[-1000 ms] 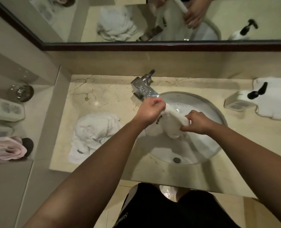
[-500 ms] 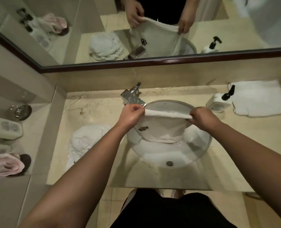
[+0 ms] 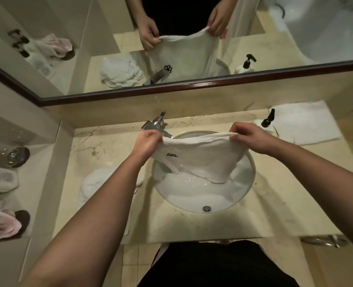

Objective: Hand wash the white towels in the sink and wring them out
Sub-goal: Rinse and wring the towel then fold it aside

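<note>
Over the sink [image 3: 247,183], white towel [image 3: 200,158] now hangs spread flat, lifted higher than 0.5 s ago; 1 s ago it was a wad. Left hand [image 3: 145,145] and right hand [image 3: 252,137] each pinch a top corner, pulled further apart. Lower edge dangles inside the basin. Crumpled towel [image 3: 92,187] on the counter [image 3: 254,220] unchanged.

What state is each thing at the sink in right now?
White towel: spread open, hanging over the sink.
Left hand: pinches one top corner.
Right hand: pinches the other.
Faucet: no water visible.
Towel pile: crumpled on counter.
Folded towel: lying flat.
</note>
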The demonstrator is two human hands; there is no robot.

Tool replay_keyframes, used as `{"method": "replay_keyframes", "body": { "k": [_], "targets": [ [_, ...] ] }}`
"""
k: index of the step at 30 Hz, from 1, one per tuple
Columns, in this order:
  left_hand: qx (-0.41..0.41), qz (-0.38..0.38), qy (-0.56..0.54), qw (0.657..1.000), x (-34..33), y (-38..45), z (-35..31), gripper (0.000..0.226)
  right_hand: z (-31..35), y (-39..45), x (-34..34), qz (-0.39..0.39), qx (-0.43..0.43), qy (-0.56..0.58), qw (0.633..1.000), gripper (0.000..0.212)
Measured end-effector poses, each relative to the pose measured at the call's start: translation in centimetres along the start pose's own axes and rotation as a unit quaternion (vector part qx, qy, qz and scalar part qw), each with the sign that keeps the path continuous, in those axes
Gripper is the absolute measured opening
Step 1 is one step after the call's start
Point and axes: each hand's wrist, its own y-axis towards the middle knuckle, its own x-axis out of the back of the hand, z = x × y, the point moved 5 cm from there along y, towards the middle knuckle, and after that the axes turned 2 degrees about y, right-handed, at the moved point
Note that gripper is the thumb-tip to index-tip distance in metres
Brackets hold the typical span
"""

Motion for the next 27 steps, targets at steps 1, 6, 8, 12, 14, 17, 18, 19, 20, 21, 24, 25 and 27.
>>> {"method": "replay_keyframes", "body": {
  "k": [1, 6, 8, 12, 14, 17, 18, 19, 20, 21, 24, 25, 27],
  "targets": [
    [-0.001, 0.012, 0.006, 1.000, 0.0, 0.0, 0.1, 0.030, 0.7, -0.1, 0.2, -0.006, 0.008, 0.027, 1.000, 0.011],
    [0.014, 0.041, -0.019, 0.999, -0.8, 0.0, 1.2, 0.019, 2.7, -0.3, 0.6, -0.050, 0.017, 0.215, 0.975, 0.008],
    [0.024, 0.069, -0.007, 0.997, -1.9, 0.1, 2.3, 0.019, 1.6, -0.3, -0.4, -0.069, 0.001, 0.189, 0.980, 0.007],
    [0.082, 0.133, 0.036, 0.987, -5.0, 0.1, 6.3, 0.017, -3.1, -0.4, -4.7, -0.012, -0.108, 0.104, 0.989, 0.009],
    [0.109, 0.136, 0.045, 0.984, -6.2, 0.2, 8.0, 0.019, -4.8, -0.2, -6.8, 0.031, -0.155, 0.101, 0.982, 0.010],
    [0.130, 0.127, 0.060, 0.982, -7.4, 0.6, 10.2, 0.021, -6.7, 1.2, -8.2, 0.017, -0.177, 0.019, 0.984, 0.011],
    [0.133, 0.125, 0.070, 0.981, -7.8, 0.9, 11.2, 0.023, -7.6, 1.8, -8.4, -0.001, -0.181, -0.016, 0.983, 0.010],
    [0.131, 0.120, 0.085, 0.980, -8.2, 1.2, 12.1, 0.022, -8.6, 2.3, -8.4, -0.019, -0.186, -0.053, 0.981, 0.009],
    [0.131, 0.110, 0.104, 0.980, -8.7, 1.5, 13.1, 0.017, -9.8, 2.7, -8.5, -0.036, -0.188, -0.084, 0.978, 0.010],
    [0.128, 0.095, 0.123, 0.980, -9.1, 1.8, 13.9, 0.010, -11.0, 3.1, -8.5, -0.056, -0.186, -0.103, 0.975, 0.013],
    [0.106, 0.061, 0.156, 0.980, -10.7, 2.6, 14.7, 0.013, -13.3, 4.1, -8.8, -0.134, -0.165, -0.129, 0.968, 0.018],
    [0.096, 0.051, 0.160, 0.981, -11.3, 3.1, 14.8, 0.015, -14.0, 4.7, -9.2, -0.150, -0.165, -0.137, 0.965, 0.019],
    [0.091, 0.024, 0.153, 0.984, -12.2, 3.9, 15.4, 0.021, -15.8, 5.5, -10.5, -0.143, -0.179, -0.157, 0.961, 0.022]
  ]
}}
